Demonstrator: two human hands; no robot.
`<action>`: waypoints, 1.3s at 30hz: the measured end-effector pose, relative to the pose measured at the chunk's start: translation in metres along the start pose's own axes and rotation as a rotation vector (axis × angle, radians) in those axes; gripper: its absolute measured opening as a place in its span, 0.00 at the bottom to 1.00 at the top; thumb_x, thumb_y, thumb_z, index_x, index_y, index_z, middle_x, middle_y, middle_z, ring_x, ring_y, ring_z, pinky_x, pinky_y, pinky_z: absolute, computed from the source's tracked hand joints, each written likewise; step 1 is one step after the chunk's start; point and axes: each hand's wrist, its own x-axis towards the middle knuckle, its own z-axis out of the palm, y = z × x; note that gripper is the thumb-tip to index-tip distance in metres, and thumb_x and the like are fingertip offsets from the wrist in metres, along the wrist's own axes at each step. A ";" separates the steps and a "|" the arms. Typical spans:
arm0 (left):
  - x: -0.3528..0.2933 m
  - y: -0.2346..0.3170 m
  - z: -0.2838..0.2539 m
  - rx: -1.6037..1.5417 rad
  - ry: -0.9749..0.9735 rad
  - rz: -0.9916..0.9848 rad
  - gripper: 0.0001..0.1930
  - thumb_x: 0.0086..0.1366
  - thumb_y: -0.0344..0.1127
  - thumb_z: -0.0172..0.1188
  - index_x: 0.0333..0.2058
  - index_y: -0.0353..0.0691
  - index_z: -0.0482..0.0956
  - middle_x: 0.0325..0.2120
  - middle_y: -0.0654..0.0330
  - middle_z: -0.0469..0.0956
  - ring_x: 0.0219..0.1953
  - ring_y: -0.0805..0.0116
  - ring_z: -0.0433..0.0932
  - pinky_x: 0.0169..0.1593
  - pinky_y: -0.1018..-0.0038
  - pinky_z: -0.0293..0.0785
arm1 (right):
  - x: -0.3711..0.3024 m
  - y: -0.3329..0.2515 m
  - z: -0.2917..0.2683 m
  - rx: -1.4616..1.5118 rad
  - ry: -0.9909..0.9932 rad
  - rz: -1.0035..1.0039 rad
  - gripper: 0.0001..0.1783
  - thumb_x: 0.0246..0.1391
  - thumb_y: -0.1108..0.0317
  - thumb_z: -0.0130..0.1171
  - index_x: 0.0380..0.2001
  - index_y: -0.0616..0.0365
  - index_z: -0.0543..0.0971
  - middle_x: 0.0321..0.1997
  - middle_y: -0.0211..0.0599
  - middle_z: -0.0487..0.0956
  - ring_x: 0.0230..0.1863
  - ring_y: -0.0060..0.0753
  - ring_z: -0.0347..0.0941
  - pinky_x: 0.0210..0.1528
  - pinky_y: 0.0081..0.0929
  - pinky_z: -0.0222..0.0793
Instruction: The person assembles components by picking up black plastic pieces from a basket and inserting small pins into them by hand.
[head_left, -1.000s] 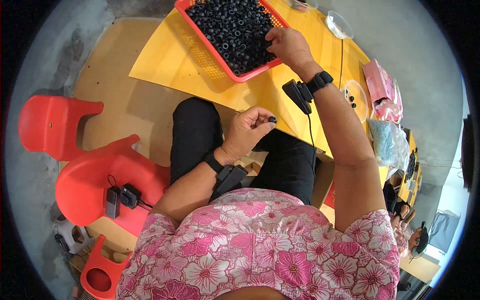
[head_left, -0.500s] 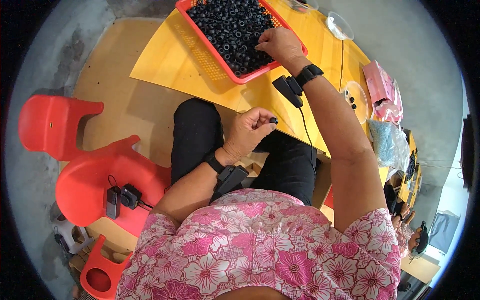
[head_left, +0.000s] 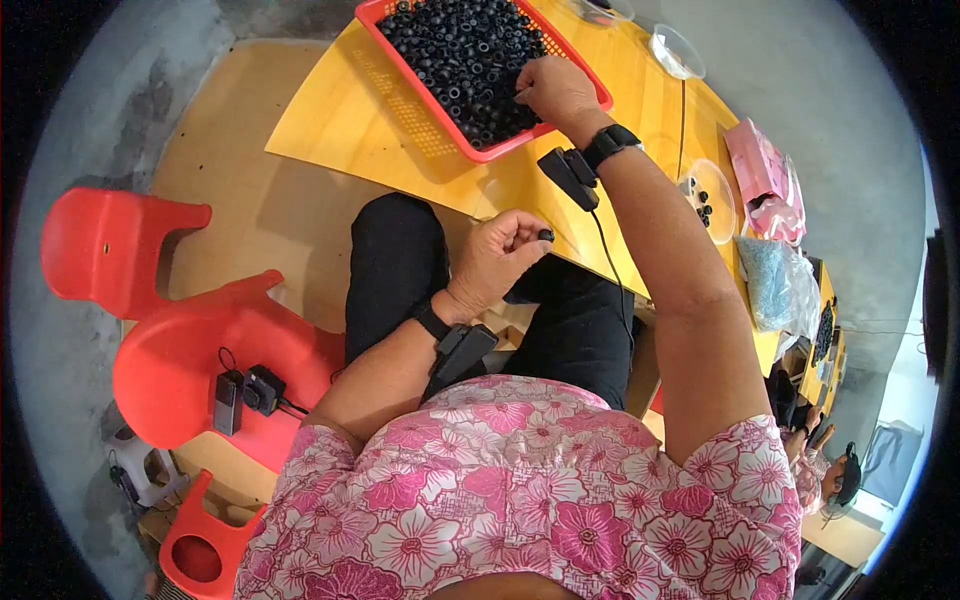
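A red plastic basket (head_left: pixel 479 156) full of small black rubber rings (head_left: pixel 440 50) stands on the yellow table. Over its near right part is my right hand (head_left: pixel 562 92), thumb and forefinger pinched together at the rings. Whatever sits between those fingertips is too small to make out. My left hand (head_left: pixel 492 258) is raised above my lap, just off the table's near edge. Its thumb and fingers close on one small black rubber ring (head_left: pixel 546 236).
Right of the basket, a clear round tub (head_left: pixel 722 228) holds several black pieces. Beyond it lie a pink package (head_left: pixel 755 165) and a bag of bluish granules (head_left: pixel 764 285). A cable (head_left: pixel 613 262) hangs from my right wrist device. Red chairs (head_left: pixel 180 370) stand left; another person (head_left: pixel 820 470) is far right.
The view has shifted slightly. My right hand stays pinched over the basket, and my left hand still holds the black ring in nearly the same place.
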 end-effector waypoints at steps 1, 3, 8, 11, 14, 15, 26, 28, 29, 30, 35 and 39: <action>0.000 -0.001 0.000 0.000 -0.002 0.001 0.06 0.58 0.24 0.56 0.35 0.34 0.73 0.25 0.68 0.73 0.27 0.84 0.70 0.32 0.87 0.68 | 0.002 0.000 0.001 -0.036 -0.035 0.025 0.10 0.42 0.64 0.62 0.31 0.51 0.82 0.35 0.43 0.79 0.40 0.47 0.75 0.42 0.40 0.72; 0.001 -0.001 0.001 -0.020 0.008 0.008 0.06 0.59 0.24 0.56 0.36 0.34 0.73 0.26 0.67 0.74 0.29 0.83 0.73 0.33 0.86 0.70 | 0.005 -0.001 0.002 -0.073 -0.068 0.050 0.10 0.43 0.63 0.61 0.31 0.54 0.82 0.36 0.45 0.79 0.41 0.48 0.75 0.42 0.41 0.72; 0.000 0.001 0.005 -0.044 0.048 0.018 0.05 0.57 0.24 0.58 0.32 0.34 0.74 0.22 0.72 0.70 0.24 0.87 0.66 0.29 0.89 0.65 | 0.007 0.002 0.002 -0.137 -0.046 -0.061 0.12 0.46 0.63 0.59 0.31 0.60 0.81 0.37 0.49 0.79 0.39 0.51 0.75 0.42 0.41 0.72; -0.002 0.003 0.005 -0.058 0.048 0.009 0.06 0.58 0.24 0.57 0.35 0.33 0.73 0.24 0.69 0.72 0.26 0.85 0.69 0.31 0.87 0.68 | -0.004 0.008 -0.004 0.113 0.104 -0.097 0.11 0.47 0.65 0.58 0.29 0.62 0.80 0.33 0.50 0.79 0.35 0.48 0.77 0.37 0.36 0.72; -0.006 0.002 0.003 -0.087 0.047 0.023 0.07 0.59 0.24 0.55 0.38 0.33 0.73 0.26 0.67 0.74 0.27 0.83 0.72 0.32 0.86 0.70 | -0.039 0.006 -0.020 0.527 0.265 -0.150 0.09 0.50 0.68 0.56 0.30 0.64 0.77 0.27 0.41 0.79 0.28 0.36 0.75 0.35 0.28 0.71; -0.007 0.002 0.002 -0.115 0.057 0.035 0.08 0.59 0.24 0.56 0.38 0.33 0.73 0.27 0.67 0.74 0.27 0.83 0.71 0.32 0.86 0.69 | -0.055 0.003 -0.022 0.526 0.265 -0.147 0.09 0.50 0.68 0.56 0.30 0.64 0.77 0.27 0.41 0.79 0.28 0.36 0.75 0.35 0.28 0.71; -0.015 0.025 0.017 -0.089 0.141 0.107 0.07 0.60 0.25 0.55 0.38 0.33 0.73 0.26 0.64 0.76 0.27 0.81 0.75 0.32 0.84 0.72 | -0.192 -0.010 0.000 1.849 -0.042 0.097 0.07 0.57 0.69 0.51 0.38 0.59 0.72 0.32 0.24 0.71 0.30 0.17 0.67 0.42 0.21 0.69; -0.017 0.029 0.022 -0.070 0.121 0.108 0.07 0.60 0.25 0.55 0.38 0.32 0.73 0.27 0.64 0.76 0.28 0.80 0.75 0.33 0.84 0.72 | -0.205 -0.012 0.004 1.900 -0.063 0.057 0.07 0.58 0.70 0.50 0.38 0.59 0.72 0.32 0.25 0.72 0.31 0.17 0.68 0.42 0.20 0.68; -0.018 0.031 0.025 -0.081 0.103 0.141 0.08 0.60 0.25 0.56 0.38 0.32 0.73 0.28 0.63 0.76 0.29 0.80 0.75 0.33 0.84 0.72 | -0.210 -0.013 0.006 1.911 -0.068 0.063 0.07 0.58 0.70 0.50 0.38 0.59 0.72 0.32 0.25 0.72 0.31 0.17 0.68 0.42 0.20 0.68; -0.022 0.031 0.027 -0.091 0.084 0.175 0.08 0.60 0.24 0.56 0.39 0.32 0.73 0.28 0.63 0.77 0.29 0.80 0.76 0.33 0.84 0.72 | -0.216 -0.015 0.007 1.913 -0.076 0.047 0.07 0.58 0.70 0.50 0.38 0.59 0.72 0.33 0.25 0.72 0.32 0.17 0.68 0.42 0.19 0.68; -0.036 0.029 0.036 -0.045 0.065 0.132 0.08 0.60 0.23 0.56 0.39 0.32 0.73 0.30 0.62 0.77 0.32 0.79 0.76 0.35 0.84 0.73 | -0.235 -0.011 0.013 1.849 -0.108 -0.048 0.07 0.58 0.70 0.50 0.39 0.60 0.72 0.33 0.25 0.73 0.33 0.17 0.69 0.41 0.16 0.67; -0.044 0.027 0.042 -0.042 0.063 0.139 0.08 0.60 0.24 0.56 0.39 0.32 0.73 0.29 0.62 0.77 0.32 0.78 0.76 0.36 0.84 0.73 | -0.247 -0.014 0.018 1.747 -0.012 -0.051 0.07 0.58 0.70 0.50 0.38 0.60 0.71 0.32 0.25 0.72 0.33 0.16 0.69 0.39 0.15 0.66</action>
